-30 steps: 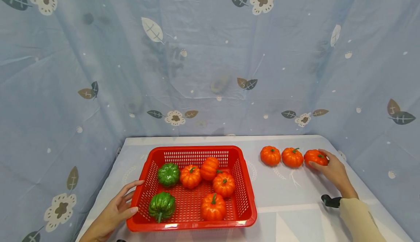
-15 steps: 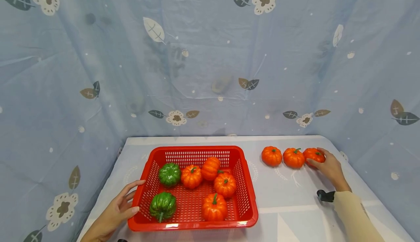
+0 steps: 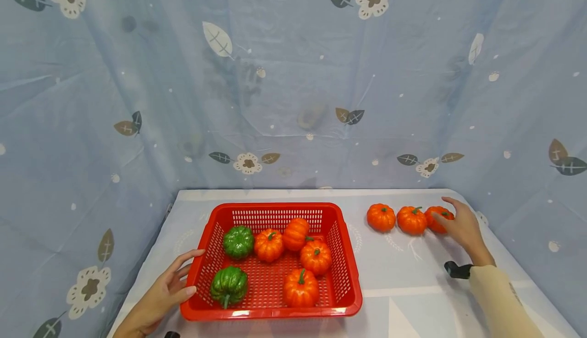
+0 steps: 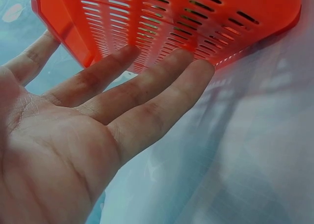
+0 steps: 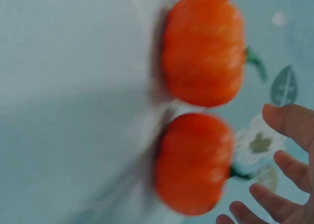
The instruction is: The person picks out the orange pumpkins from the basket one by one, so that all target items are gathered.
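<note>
A red plastic basket (image 3: 270, 313) holds several orange pumpkins (image 3: 300, 288) and two green ones (image 3: 229, 284). My left hand (image 3: 160, 292) is at its left side, thumb and fingertips at the rim; in the left wrist view the extended fingers (image 4: 162, 98) lie against the slotted wall. On the right, three orange pumpkins stand in a row: a left one (image 3: 380, 217), a middle one (image 3: 411, 220) and a right one (image 3: 435, 217). My right hand (image 3: 463, 228) hovers spread over the right pumpkin, holding nothing; the right wrist view shows its fingers apart from that pumpkin (image 5: 195, 165).
The table (image 3: 390, 271) has a pale patterned cover. A blue curtain (image 3: 293, 98) with leaves and flowers hangs behind it and along both sides. A black device (image 3: 457, 270) sits at the right wrist, by the cream sleeve (image 3: 497, 292).
The right hand moved the right pumpkin slightly left, up against the middle one, then let go and lifted with its fingers spread. The left hand has stayed at the basket.
</note>
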`<act>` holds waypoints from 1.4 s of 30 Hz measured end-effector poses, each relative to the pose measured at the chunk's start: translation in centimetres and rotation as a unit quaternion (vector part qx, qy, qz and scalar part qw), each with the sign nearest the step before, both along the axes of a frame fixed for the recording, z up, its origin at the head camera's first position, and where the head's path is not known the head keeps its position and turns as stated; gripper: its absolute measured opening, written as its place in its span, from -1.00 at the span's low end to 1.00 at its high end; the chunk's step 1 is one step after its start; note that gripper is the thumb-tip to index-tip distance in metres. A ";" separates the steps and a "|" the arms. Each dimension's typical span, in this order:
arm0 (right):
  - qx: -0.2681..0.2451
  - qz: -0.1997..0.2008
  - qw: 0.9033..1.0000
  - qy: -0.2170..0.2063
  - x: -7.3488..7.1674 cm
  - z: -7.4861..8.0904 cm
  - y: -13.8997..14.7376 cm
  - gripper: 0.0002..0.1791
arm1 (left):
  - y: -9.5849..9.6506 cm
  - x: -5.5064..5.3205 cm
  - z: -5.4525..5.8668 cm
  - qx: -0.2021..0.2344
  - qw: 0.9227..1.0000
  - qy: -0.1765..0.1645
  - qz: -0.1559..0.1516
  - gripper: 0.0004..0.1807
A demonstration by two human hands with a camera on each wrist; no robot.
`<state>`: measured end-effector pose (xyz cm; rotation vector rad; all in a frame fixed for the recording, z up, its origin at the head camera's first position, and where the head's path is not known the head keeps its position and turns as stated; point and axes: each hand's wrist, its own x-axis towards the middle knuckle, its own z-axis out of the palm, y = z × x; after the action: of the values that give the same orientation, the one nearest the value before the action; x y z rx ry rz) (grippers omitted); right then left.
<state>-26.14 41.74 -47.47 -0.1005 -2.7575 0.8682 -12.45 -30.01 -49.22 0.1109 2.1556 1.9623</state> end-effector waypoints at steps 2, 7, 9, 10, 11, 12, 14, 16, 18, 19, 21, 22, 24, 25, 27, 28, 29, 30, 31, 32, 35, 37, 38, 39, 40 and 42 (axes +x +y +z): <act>0.007 0.005 1.000 0.010 -0.1 0.8 -0.8 -0.25 | 0.0 0.0 0.0 -0.002 1.000 -0.001 0.002 -0.24; 0.022 0.037 0.999 0.018 0.0 2.6 -3.2 -0.25 | -0.1 -0.1 -0.1 0.001 1.000 0.000 -0.001 -0.24; 0.027 0.058 0.998 0.014 0.1 3.2 -4.3 -0.25 | -0.1 -0.1 -0.2 0.005 1.000 0.002 -0.005 -0.25; 0.028 0.067 0.997 0.012 0.1 3.5 -4.8 -0.26 | -0.2 -0.1 -0.2 0.007 1.000 0.002 -0.007 -0.24; 0.027 0.078 0.997 0.010 0.2 3.7 -5.4 -0.26 | -0.2 -0.1 -0.2 0.008 1.000 0.001 -0.007 -0.24; 0.027 0.086 0.996 0.009 0.2 3.9 -5.9 -0.25 | -0.1 -0.1 -0.2 0.006 1.000 0.001 -0.007 -0.24; 0.027 0.102 0.994 0.012 0.3 4.4 -6.9 -0.23 | -0.1 0.0 -0.1 0.003 1.000 0.000 -0.008 -0.24; 0.022 0.119 0.992 0.020 0.3 4.8 -7.9 -0.21 | 0.0 0.0 -0.1 -0.001 1.000 0.000 -0.006 -0.25; 0.020 0.136 0.990 0.030 0.3 5.2 -8.8 -0.18 | 0.1 0.1 0.0 -0.004 1.000 0.002 -0.008 -0.25; 0.019 0.145 0.989 0.034 0.3 5.4 -9.3 -0.17 | 0.1 0.1 0.0 -0.003 1.000 0.004 -0.008 -0.25; 0.019 0.161 0.986 0.037 0.3 5.8 -10.2 -0.17 | 0.1 0.1 0.0 -0.003 1.000 0.004 -0.006 -0.25; 0.021 0.167 0.985 0.038 0.4 5.9 -10.7 -0.17 | 0.1 0.0 0.0 -0.002 1.000 0.003 -0.006 -0.25; 0.022 0.180 0.983 0.038 0.5 6.2 -11.7 -0.18 | 0.1 0.0 -0.1 -0.001 1.000 0.003 -0.005 -0.25; 0.024 0.186 0.982 0.038 0.6 6.4 -12.3 -0.19 | 0.1 0.0 -0.1 -0.001 1.000 0.002 -0.003 -0.25; 0.025 0.198 0.979 0.037 0.6 6.7 -13.3 -0.20 | 0.1 0.0 -0.1 -0.001 1.000 0.001 -0.002 -0.25; 0.024 0.204 0.978 0.035 0.6 6.8 -13.9 -0.20 | 0.1 0.0 -0.1 -0.001 1.000 0.001 -0.002 -0.25; 0.023 0.211 0.977 0.034 0.6 6.9 -14.4 -0.20 | 0.1 0.0 -0.1 -0.001 1.000 0.000 -0.001 -0.25; 0.023 0.219 0.975 0.036 0.6 6.9 -14.9 -0.20 | 0.1 0.0 -0.1 -0.001 1.000 0.000 -0.002 -0.25; 0.023 0.227 0.973 0.038 0.6 7.0 -15.4 -0.20 | 0.1 0.0 -0.1 -0.001 1.000 0.000 -0.001 -0.25; 0.023 0.235 0.971 0.040 0.6 7.0 -15.9 -0.21 | 0.1 0.0 -0.1 0.000 1.000 0.000 -0.001 -0.25; 0.026 0.260 0.964 0.056 0.7 7.0 -17.4 -0.21 | 0.0 0.0 -0.1 0.004 1.000 -0.001 -0.001 -0.25; 0.031 0.271 0.960 0.064 0.8 7.0 -18.5 -0.22 | 0.0 0.0 -0.1 0.005 1.000 0.000 -0.004 -0.25; 0.030 0.277 0.958 0.065 0.9 7.0 -19.0 -0.23 | 0.0 0.0 -0.1 0.007 1.000 -0.001 -0.005 -0.25; 0.030 0.283 0.957 0.065 1.0 7.0 -19.5 -0.23 | 0.0 0.0 -0.1 0.008 1.000 -0.002 -0.005 -0.25; 0.029 0.288 0.955 0.063 1.1 7.0 -20.0 -0.22 | -0.1 0.0 -0.1 0.009 1.000 -0.002 -0.005 -0.26; 0.027 0.302 0.951 0.058 1.3 7.0 -21.0 -0.22 | -0.2 0.0 0.0 0.010 1.000 0.001 -0.010 -0.25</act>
<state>-24.80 20.69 -40.51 0.8167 -2.7181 0.8877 -12.41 -30.20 -49.25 0.1377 2.1269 1.9739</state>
